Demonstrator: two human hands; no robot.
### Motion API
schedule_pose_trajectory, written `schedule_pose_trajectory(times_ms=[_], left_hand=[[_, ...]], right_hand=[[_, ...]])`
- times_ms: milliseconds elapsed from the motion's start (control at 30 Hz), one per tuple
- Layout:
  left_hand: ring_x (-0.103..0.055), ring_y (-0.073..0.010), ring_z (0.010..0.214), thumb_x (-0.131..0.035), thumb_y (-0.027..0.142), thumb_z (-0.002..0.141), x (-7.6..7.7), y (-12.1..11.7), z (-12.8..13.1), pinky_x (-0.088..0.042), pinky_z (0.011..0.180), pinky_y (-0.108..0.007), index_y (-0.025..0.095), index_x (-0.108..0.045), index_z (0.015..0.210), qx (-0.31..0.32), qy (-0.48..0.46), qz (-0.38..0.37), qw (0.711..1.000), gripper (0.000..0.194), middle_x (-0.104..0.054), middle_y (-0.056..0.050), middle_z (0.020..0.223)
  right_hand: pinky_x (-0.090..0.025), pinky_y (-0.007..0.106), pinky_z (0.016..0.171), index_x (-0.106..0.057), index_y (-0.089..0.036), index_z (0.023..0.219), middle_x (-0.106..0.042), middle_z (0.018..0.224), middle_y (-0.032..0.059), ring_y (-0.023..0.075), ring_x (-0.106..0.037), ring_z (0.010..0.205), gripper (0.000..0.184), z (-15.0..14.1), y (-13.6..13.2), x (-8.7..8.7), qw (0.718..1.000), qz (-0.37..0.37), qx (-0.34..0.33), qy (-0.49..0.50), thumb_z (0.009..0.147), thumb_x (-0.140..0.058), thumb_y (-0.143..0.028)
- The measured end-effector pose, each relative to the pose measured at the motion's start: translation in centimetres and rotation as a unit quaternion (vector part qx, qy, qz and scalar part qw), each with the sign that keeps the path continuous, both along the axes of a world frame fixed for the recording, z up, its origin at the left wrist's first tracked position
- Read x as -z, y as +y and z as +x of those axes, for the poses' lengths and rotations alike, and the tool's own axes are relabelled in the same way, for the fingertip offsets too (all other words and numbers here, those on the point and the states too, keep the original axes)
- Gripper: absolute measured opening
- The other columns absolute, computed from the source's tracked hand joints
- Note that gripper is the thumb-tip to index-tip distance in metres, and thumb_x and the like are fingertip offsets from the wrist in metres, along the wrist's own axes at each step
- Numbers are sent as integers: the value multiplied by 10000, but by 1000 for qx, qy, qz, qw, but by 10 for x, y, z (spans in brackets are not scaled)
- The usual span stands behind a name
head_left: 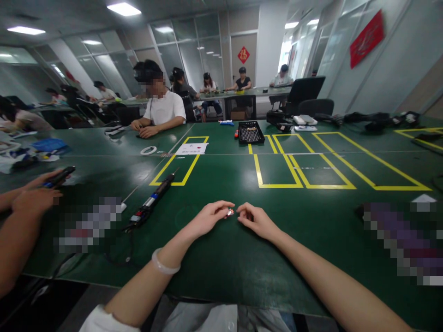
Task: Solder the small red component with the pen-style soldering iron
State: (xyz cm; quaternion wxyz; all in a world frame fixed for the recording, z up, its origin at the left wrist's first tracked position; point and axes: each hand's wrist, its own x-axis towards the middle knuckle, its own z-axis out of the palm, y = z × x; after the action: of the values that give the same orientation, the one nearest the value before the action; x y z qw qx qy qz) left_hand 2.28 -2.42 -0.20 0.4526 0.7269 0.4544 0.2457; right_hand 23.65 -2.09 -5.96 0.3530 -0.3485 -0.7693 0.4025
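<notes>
Between the thumb and fingers of my left hand (213,216) is a small silver-and-orange part (230,212), too tiny to name more exactly. Just to its right, my right hand (255,218) has its fingers curled in toward the thumb, a short gap away from the part. Whether those fingertips pinch anything is hidden. Both forearms rest over the green tabletop (238,267). On the left, beyond my left hand, lies a corded electric screwdriver (150,203) with its bit pointing away from me.
A black tray (251,133) stands toward the far edge, behind yellow tape outlines (280,186). A paper sheet (192,148) and a white ring (148,151) lie left of it. Another person's hands (38,189) hold a dark tool at the left. A person (165,108) sits opposite.
</notes>
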Motion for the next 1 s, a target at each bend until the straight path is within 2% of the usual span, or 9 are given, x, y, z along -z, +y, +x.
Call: schedule_pose_trajectory(times_ms=[67,233,367,533,700,867,1000], left_hand=[[-591,-139,835,-483,346,874,7,2,8,-461,789,-276,161,-579,1166,12,-13,-16,1000,359,-653,-45,931],[-600,-133,794,-487,349,870,21,2,14,-469,780,-284,162,-554,1110,1,-34,-24,999,311,-641,-32,873],[-617,-141,845,-457,367,895,17,-6,14,-468,815,-289,193,-541,1081,-27,-9,54,998,268,-653,-25,897],[-619,-128,857,-564,315,846,11,-15,19,-465,827,-259,207,-553,1073,6,39,141,989,252,-655,-17,979],[-636,-147,895,-478,369,904,13,-16,22,-468,844,-263,202,-596,1014,0,52,142,989,232,-680,-30,945],[-649,-159,898,-463,406,910,13,-15,21,-473,830,-264,201,-603,1023,-9,53,123,991,273,-694,-35,952],[-650,-160,882,-440,425,915,12,-14,18,-476,814,-268,206,-600,1030,-2,74,119,990,294,-695,-30,940]], right_hand=[[-411,217,599,-525,-195,1073,-590,759,-22,107,-520,619,228,-1,0,1,1000,-5,-4,9,866,-579,-272],[-412,221,600,-572,-187,980,-613,785,-2,113,-531,646,165,-2,0,1,1000,-15,2,11,869,-585,-309],[-412,219,581,-573,-169,916,-603,740,-2,109,-530,622,236,-2,3,3,995,-78,24,56,851,-605,-393],[-429,225,547,-541,-154,827,-597,638,-7,111,-549,559,360,-3,7,6,978,-167,8,126,834,-584,-512],[-399,213,509,-536,-151,753,-580,573,-13,95,-513,499,398,-3,7,4,982,-159,-9,101,894,-488,-520],[-421,214,537,-525,-166,936,-572,694,-28,94,-526,563,313,-3,4,4,979,-143,-2,142,838,-611,-450],[-423,219,580,-533,-166,942,-569,753,-17,92,-521,608,269,-3,2,5,984,-121,-21,126,833,-630,-392]])
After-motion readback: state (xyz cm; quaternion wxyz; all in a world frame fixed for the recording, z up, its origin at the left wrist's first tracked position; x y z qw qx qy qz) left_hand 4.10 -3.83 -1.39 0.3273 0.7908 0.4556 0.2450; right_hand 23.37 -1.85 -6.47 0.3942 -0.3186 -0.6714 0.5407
